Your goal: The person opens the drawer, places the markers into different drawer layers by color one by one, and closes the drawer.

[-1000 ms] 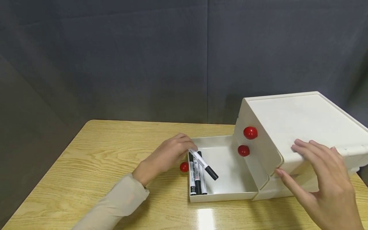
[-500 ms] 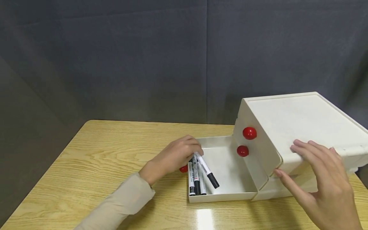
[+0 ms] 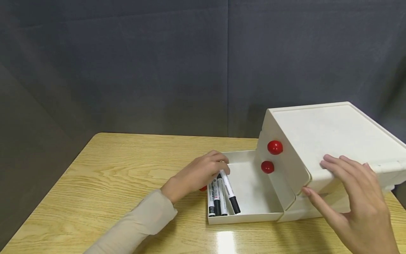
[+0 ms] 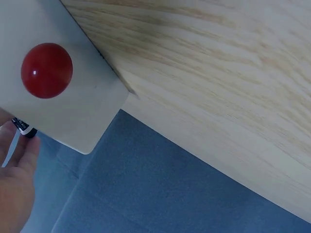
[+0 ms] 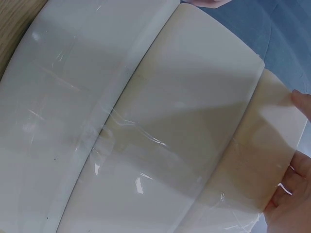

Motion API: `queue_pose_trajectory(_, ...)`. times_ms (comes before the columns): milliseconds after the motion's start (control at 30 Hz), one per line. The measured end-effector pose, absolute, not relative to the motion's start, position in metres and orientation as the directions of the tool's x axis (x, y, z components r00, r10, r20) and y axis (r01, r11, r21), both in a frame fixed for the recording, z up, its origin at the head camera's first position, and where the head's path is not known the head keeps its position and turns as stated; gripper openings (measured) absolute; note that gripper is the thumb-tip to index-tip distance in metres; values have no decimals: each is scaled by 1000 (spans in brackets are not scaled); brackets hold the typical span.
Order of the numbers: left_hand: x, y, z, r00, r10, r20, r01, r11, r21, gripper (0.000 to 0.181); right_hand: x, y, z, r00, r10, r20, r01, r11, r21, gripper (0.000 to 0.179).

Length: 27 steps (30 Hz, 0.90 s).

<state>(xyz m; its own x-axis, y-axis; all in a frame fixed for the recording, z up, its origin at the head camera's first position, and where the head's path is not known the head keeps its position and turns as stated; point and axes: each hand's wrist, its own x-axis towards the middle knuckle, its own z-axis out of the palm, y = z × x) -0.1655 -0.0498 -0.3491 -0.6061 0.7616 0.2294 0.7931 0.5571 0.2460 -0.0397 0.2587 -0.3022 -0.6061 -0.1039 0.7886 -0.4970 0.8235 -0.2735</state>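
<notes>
My left hand (image 3: 201,173) pinches a white marker (image 3: 228,187) by its upper end, its black cap pointing down and toward me. The marker leans inside the pulled-out bottom drawer (image 3: 253,190), to the right of three similar markers (image 3: 216,199) lying along the drawer's left wall. In the left wrist view, a dark marker end (image 4: 24,127) shows between the fingertips, beyond the drawer front. My right hand (image 3: 358,201) rests on the near front corner of the white drawer cabinet (image 3: 333,130), fingers on its top edge and thumb on its side.
The two upper drawers are closed, with red knobs (image 3: 275,147) facing left. My left hand partly covers the bottom drawer's red knob (image 3: 203,188). A wooden table (image 3: 127,176) supports the cabinet, and a dark curtain (image 3: 158,70) hangs behind.
My left hand has shifted right and slightly toward me over the drawer. The pinched marker has come down and turned closer in line with the others. My right hand stays on the cabinet.
</notes>
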Motion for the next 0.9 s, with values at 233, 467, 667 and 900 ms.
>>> queue_pose_trajectory(233,-165,-45,-352,-608,769,197,790,561,248,40,-40,259,-302,-592,-106,799,-509,817,-269,82)
queue_pose_trajectory(467,-165,-40,-354,-577,793,196,814,540,212,35,-39,258,-302,-601,-99,793,-498,823,-275,82)
queue_pose_trajectory(667,-164,-38,-357,-553,806,211,833,525,176,33,-39,257,-301,-593,-102,799,-506,819,-271,81)
queue_pose_trajectory(900,-165,-40,-355,-607,766,212,790,552,266,33,-40,257,-300,-577,-109,809,-521,813,-261,79)
